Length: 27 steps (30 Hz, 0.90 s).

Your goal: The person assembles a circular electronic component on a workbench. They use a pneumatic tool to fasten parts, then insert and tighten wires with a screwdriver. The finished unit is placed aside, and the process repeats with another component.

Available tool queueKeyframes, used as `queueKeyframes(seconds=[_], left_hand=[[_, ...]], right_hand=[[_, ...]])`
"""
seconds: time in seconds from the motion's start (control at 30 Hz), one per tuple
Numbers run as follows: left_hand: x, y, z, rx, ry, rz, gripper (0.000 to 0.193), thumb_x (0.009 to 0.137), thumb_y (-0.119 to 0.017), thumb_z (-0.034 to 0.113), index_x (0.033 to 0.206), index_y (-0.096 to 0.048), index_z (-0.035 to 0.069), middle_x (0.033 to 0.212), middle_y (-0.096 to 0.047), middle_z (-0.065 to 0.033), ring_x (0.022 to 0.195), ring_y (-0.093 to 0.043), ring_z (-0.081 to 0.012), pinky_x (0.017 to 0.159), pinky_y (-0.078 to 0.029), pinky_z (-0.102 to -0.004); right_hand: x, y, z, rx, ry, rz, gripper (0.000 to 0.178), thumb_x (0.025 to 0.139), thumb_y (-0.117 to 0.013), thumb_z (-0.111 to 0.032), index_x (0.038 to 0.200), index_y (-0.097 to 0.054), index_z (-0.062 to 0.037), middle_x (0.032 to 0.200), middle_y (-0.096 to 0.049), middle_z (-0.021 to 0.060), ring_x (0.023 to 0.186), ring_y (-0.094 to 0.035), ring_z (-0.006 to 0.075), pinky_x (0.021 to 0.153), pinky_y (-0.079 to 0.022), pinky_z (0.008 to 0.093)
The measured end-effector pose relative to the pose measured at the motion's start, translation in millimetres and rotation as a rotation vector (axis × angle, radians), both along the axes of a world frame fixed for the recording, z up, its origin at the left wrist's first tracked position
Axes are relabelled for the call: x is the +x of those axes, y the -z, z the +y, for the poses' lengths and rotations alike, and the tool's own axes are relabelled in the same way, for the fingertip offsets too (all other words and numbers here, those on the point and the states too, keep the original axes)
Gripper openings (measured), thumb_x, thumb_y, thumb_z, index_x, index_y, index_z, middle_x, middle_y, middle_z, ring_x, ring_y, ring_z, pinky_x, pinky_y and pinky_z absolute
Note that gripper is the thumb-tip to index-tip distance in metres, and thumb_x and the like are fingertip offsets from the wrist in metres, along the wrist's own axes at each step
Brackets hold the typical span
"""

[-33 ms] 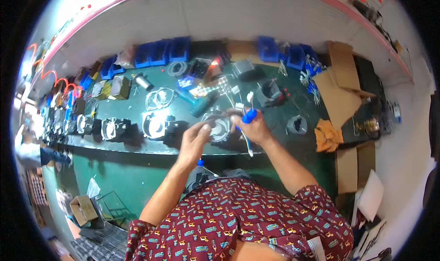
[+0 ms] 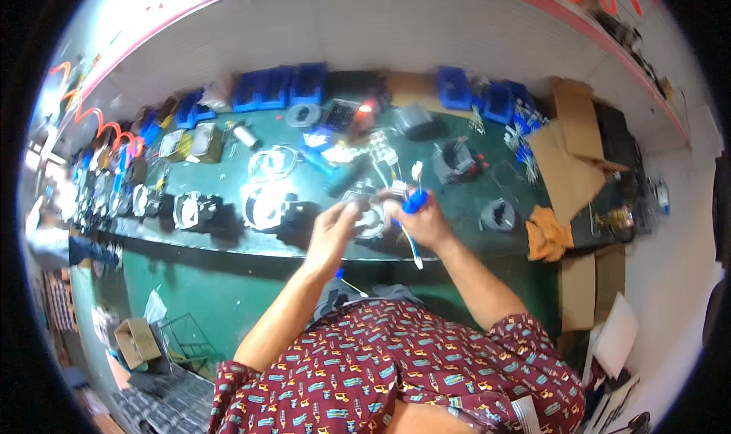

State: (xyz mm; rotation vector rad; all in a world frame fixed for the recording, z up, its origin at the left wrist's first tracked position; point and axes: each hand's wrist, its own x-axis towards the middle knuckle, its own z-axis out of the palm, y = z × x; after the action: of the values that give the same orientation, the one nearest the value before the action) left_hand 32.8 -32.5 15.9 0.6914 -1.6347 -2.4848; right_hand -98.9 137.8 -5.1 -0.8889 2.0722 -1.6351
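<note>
In the head view, the right hand [image 2: 424, 222], just right of the middle of the frame, had its fingers curled around a blue piece [image 2: 415, 201]; wires [image 2: 412, 245] hung below it to a white connector [image 2: 417, 263]. The left hand [image 2: 333, 232] was partly curled at the left side of a round metal housing [image 2: 371, 219], which lay in the middle of the frame, near the front edge of the counter [image 2: 217, 181]. Blur at its fingertips kept me from telling whether it had hold of the housing.

Two groups of blue bins stood along the back, one at upper centre-left [image 2: 308, 85] and one at upper right [image 2: 454, 90]; what they held was too unclear to tell. Bundles of blue and white leads [image 2: 524, 133] lay beside the right group. At upper centre a dark tray [image 2: 343, 116] held small dark pieces, and right of it sat a grey tub [image 2: 413, 120], its contents unclear.

A translucent cup-like container [image 2: 499, 216] stood at centre right, near an orange cloth [image 2: 548, 236]. Yellowish tins [image 2: 204, 142] stood at upper left. At lower left, a cardboard box [image 2: 138, 344] rested near dark crates [image 2: 156, 400].
</note>
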Motion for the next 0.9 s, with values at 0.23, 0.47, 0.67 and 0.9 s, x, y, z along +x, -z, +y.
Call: queueKeyframes(seconds=[0.23, 0.47, 0.67, 0.9], left_hand=[[29.2, -10.8, -39.4, 0.245, -0.167, 0.048, 0.037, 0.103, -0.061, 0.028, 0.122, -0.06, -0.004, 0.105, -0.067, -0.0133, 0.083, -0.068, -0.0208, 0.06, -0.056, -0.0312], [58.5, -0.7, -148.8, -0.138, -0.51, 0.126, 0.015, 0.102, -0.061, 0.02, 0.098, -0.063, 0.006, 0.078, -0.061, 0.0006, 0.07, -0.056, -0.0075, 0.067, -0.048, -0.0223], [87.9, 89.9, -262.6, -0.903, -0.229, -0.028, 0.019, 0.105, -0.052, 0.017, 0.1, -0.058, 0.0, 0.081, -0.061, -0.0064, 0.074, -0.057, -0.0129, 0.066, -0.049, -0.0305], [103.1, 140.4, -279.8, -0.842, -0.215, -0.103, 0.016, 0.102, -0.052, 0.012, 0.097, -0.059, -0.002, 0.079, -0.065, -0.0145, 0.073, -0.062, -0.0235, 0.071, -0.049, -0.0379]], right_hand=[[66.5, -24.9, -67.7, 0.008, -0.252, -0.303, 0.019, 0.094, -0.07, -0.008, 0.111, -0.071, -0.0003, 0.093, -0.071, 0.0029, 0.083, -0.066, 0.0108, 0.076, -0.055, 0.028], [114.6, -9.9, -154.1, -0.323, 0.052, -0.685, 0.018, 0.097, -0.067, -0.008, 0.112, -0.069, 0.0012, 0.119, -0.07, 0.0098, 0.096, -0.072, 0.0184, 0.055, -0.064, 0.0279], [143.6, 33.5, -219.7, -0.061, 0.469, -0.532, 0.025, 0.091, -0.075, -0.015, 0.113, -0.071, -0.0035, 0.096, -0.069, 0.0036, 0.066, -0.06, 0.0079, 0.044, -0.048, 0.0234], [157.0, 99.5, -261.3, -0.037, 0.79, -0.252, 0.032, 0.085, -0.077, -0.01, 0.114, -0.07, 0.0005, 0.101, -0.073, 0.0113, 0.094, -0.068, 0.0224, 0.09, -0.051, 0.0344]])
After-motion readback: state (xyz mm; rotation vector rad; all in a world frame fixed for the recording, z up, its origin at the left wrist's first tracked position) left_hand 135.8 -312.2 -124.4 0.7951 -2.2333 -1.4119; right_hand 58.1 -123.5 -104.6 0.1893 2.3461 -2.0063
